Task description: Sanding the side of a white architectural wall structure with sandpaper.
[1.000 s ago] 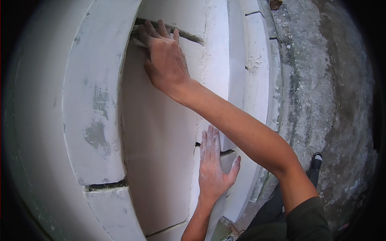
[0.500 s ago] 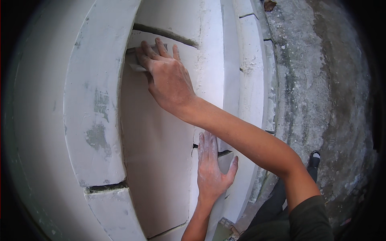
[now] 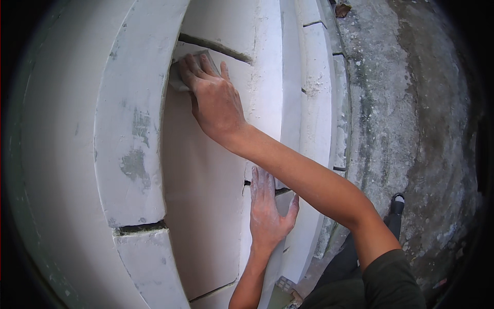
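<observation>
A folded grey piece of sandpaper [image 3: 178, 82] lies under the fingers of my right hand [image 3: 216, 103], which presses it on the recessed white wall panel [image 3: 206, 206]. That contact is close to the panel's top left corner, just below a dark joint [image 3: 216, 47]. The right thumb is mostly hidden. Lower down, my left hand [image 3: 267, 211], dusted with white powder, rests with fingers stretched out on the white edge to the right of the panel. A small dark hole [image 3: 247, 183] shows beside its fingertips. My right forearm crosses above the left hand.
To the left runs a raised pale band [image 3: 131, 129] with grey worn patches and a dark gap [image 3: 140, 227]. Stepped white ledges [image 3: 319, 103] go down on the right to a stained concrete floor [image 3: 386, 103]. A shoe [image 3: 398, 202] and a dry leaf [image 3: 342, 10] are on that floor.
The view has shifted slightly. My right hand has shifted a little with the sandpaper, which shows at a different tilt. My left hand keeps its place on the edge.
</observation>
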Demonstrator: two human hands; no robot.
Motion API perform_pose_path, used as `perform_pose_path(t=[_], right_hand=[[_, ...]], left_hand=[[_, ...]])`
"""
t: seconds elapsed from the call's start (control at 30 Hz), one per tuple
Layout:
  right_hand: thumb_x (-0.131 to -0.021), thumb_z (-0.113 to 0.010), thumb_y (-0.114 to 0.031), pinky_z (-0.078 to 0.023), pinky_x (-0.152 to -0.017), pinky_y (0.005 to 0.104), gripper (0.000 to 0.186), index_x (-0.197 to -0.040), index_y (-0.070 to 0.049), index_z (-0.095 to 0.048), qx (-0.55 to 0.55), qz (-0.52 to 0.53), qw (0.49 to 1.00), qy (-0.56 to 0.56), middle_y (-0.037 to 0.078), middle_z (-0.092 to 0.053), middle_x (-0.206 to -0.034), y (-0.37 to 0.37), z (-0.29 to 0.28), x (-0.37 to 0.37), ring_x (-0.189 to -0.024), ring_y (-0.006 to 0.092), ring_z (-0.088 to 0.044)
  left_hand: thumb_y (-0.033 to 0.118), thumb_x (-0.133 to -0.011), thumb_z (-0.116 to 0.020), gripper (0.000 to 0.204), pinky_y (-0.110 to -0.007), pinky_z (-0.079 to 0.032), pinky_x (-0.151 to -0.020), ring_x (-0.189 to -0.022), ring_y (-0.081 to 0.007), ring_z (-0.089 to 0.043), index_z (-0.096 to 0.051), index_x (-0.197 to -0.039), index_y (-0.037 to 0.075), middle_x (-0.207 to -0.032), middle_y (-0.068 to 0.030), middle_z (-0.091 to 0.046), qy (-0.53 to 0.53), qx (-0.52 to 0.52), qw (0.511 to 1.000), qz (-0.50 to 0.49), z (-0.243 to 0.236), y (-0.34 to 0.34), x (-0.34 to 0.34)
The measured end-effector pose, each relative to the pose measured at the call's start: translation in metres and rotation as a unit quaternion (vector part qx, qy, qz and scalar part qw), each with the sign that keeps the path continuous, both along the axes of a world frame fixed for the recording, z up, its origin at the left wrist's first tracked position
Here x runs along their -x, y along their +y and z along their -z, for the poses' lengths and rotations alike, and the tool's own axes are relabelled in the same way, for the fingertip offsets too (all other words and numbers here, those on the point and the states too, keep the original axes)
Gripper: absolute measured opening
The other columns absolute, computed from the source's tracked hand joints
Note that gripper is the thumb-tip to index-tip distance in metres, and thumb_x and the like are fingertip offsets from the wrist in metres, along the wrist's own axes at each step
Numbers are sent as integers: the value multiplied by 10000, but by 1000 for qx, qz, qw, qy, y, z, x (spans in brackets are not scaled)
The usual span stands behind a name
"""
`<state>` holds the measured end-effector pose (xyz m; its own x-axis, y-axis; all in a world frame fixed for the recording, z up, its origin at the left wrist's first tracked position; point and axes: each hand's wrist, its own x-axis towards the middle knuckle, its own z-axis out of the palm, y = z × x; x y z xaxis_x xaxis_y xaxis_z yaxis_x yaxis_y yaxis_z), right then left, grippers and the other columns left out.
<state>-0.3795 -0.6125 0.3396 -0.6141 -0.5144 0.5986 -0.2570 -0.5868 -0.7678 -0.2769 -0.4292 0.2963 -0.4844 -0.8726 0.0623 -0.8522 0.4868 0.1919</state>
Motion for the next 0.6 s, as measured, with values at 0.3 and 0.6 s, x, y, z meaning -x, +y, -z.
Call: perform_pose_path(t=[0.3, 0.6], right_hand=[[-807, -534, 111, -310, -1168, 597, 654, -1451, 2, -486, -44, -37, 998, -36, 233, -436, -1521, -21, -2, 20, -1430, 478, -336], [-847, -427, 89, -297, -1190, 554, 601, -1445, 51, -466, -42, -90, 993, -69, 277, -419, -1507, -11, 19, 26, -1430, 463, -333]], left_hand=[[188, -832, -744, 811, -486, -276, -1197, -1454, -483, -318, -359, -1498, -68, -1537, -323, -367, 1, 14, 1000, 7, 0, 0, 6], [178, -824, -717, 843, -500, -237, -1214, -1461, -494, -291, -314, -1512, -94, -1570, -305, -325, 10, 4, 1000, 22, 3, 0, 6]])
